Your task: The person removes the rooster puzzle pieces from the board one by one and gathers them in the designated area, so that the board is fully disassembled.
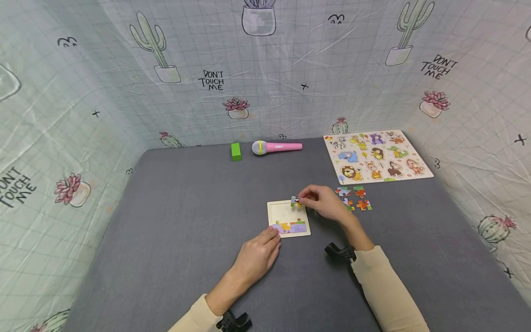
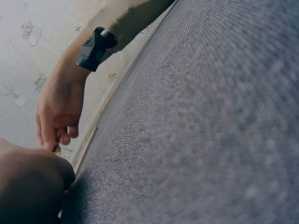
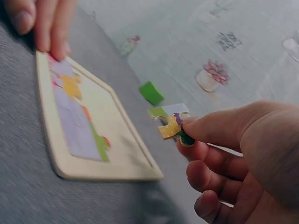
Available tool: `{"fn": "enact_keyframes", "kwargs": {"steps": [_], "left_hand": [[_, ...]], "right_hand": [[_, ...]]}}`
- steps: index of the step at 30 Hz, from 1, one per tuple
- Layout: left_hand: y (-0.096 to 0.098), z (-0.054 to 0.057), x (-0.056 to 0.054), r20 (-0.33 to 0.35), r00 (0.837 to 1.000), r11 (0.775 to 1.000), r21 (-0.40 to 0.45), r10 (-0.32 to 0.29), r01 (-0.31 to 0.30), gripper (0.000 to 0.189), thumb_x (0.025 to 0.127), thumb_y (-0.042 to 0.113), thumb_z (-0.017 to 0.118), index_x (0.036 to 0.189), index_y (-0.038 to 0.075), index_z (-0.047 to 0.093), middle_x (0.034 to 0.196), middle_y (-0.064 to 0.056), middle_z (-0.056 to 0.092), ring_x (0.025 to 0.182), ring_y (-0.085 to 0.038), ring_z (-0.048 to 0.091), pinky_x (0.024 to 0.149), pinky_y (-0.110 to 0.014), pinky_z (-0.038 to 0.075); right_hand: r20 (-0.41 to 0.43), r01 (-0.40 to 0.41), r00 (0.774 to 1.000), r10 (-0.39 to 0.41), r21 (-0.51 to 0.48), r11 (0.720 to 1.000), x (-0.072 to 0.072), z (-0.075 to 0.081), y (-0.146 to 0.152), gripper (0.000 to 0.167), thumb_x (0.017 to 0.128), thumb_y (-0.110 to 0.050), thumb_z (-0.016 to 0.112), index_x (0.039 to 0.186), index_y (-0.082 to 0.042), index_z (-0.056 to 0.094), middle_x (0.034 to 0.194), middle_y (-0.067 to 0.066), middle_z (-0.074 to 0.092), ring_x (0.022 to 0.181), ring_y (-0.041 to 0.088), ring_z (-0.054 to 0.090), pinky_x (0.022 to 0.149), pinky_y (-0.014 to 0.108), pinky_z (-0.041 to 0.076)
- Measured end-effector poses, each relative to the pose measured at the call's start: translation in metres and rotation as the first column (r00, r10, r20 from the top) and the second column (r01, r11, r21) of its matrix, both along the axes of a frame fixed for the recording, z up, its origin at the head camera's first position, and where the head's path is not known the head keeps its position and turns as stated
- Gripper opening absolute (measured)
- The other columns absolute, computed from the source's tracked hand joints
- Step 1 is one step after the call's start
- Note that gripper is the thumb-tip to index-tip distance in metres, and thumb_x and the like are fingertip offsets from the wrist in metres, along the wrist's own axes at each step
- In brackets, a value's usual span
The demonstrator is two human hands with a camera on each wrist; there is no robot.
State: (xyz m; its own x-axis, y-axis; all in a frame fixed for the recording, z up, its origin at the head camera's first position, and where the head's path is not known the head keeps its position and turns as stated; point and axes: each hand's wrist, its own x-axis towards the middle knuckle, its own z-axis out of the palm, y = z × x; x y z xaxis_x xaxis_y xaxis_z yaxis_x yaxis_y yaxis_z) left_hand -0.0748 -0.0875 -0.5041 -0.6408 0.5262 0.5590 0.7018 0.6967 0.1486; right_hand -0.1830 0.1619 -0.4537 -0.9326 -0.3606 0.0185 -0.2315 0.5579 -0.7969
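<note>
Between thumb and forefinger, my right hand (image 1: 325, 202) pinches a jigsaw piece (image 3: 173, 122) patterned in yellow, green, purple and pale blue. It is held in the air over the upper part of a small wooden puzzle tray (image 1: 274, 210). Along the tray's near side lies a joined row of pieces (image 1: 295, 227), mostly lilac with bits of yellow and green. The fingers of my left hand (image 1: 258, 256) rest on the tray's near left corner and the end of that row. In the left wrist view, the left hand (image 2: 30, 186) hides most of the tray.
Several loose jigsaw pieces (image 1: 363, 204) lie right of the tray, partly behind my right hand. Beyond them is a large animal picture board (image 1: 377, 157). A pink microphone (image 1: 277, 147) and a green block (image 1: 236, 151) sit at the back of the grey table (image 1: 186, 207).
</note>
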Motion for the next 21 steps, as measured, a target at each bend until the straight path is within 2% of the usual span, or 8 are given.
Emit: {"fn": "enact_keyframes", "kwargs": {"steps": [14, 21], "left_hand": [[0.000, 0.001, 0.001, -0.003, 1.000, 1.000, 0.009, 0.009, -0.009, 0.017, 0.087, 0.013, 0.076, 0.101, 0.004, 0.078, 0.111, -0.011, 0.076, 0.107, -0.025, 0.073, 0.090, -0.035, 0.059], [0.000, -0.001, 0.000, -0.006, 1.000, 1.000, 0.014, 0.007, -0.007, 0.018, 0.086, 0.012, 0.077, 0.101, 0.003, 0.078, 0.111, -0.011, 0.076, 0.108, -0.025, 0.073, 0.091, -0.035, 0.059]], "right_hand": [[0.025, 0.089, 0.996, -0.090, 0.042, 0.995, -0.007, 0.005, 0.042, 0.015, 0.095, -0.021, 0.070, 0.102, -0.008, 0.074, 0.088, 0.007, 0.070, 0.072, 0.017, 0.057, 0.063, 0.026, 0.046], [0.055, 0.082, 0.995, -0.086, 0.073, 0.994, -0.010, 0.004, 0.061, 0.016, 0.092, -0.020, 0.073, 0.101, -0.007, 0.074, 0.092, 0.009, 0.073, 0.074, 0.014, 0.057, 0.065, 0.025, 0.047]]}}
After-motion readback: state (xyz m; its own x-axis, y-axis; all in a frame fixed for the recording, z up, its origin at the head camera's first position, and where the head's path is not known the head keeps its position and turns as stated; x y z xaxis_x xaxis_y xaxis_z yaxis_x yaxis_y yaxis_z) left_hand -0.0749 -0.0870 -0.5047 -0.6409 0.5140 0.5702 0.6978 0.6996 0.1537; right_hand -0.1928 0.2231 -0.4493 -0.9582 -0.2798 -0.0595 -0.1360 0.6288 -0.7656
